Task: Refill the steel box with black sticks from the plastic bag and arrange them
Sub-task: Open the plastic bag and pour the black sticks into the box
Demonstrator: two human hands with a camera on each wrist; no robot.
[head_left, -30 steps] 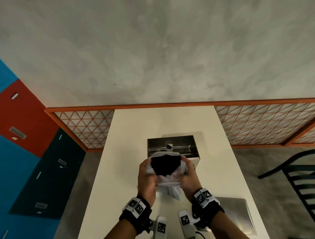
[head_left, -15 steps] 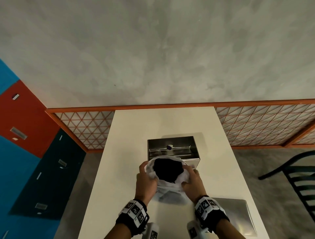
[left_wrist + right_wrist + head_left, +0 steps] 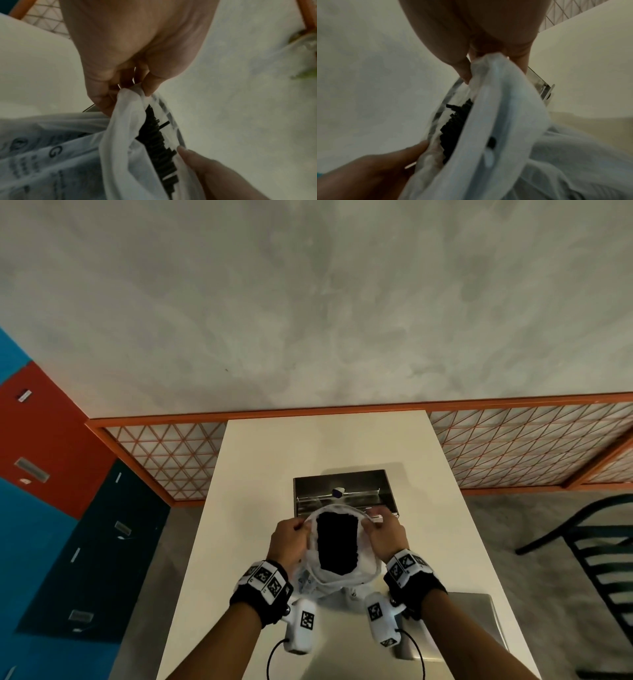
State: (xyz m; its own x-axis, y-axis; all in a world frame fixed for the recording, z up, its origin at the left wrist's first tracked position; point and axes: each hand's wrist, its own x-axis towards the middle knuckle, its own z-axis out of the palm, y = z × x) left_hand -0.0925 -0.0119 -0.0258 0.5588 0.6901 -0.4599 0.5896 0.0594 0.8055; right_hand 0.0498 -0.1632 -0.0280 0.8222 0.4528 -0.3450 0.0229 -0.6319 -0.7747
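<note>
Left hand (image 3: 287,542): grip pinching the rolled rim of the plastic bag (image 3: 366,563) at its 9 o'clock side.
Right hand (image 3: 387,534): grip pinching the same rim at 3 o'clock.
Plastic bag: thin, milky, crinkled film with blurred grey print; mouth stretched into an oval.
Black sticks (image 3: 337,544): dense dark bundle, ends ragged; lengths hidden inside.
Steel box (image 3: 342,489): shiny, rectangular, at 12 o'clock of the bag; near edge covered.
Bench (image 3: 260,508): smooth, cream.
</note>
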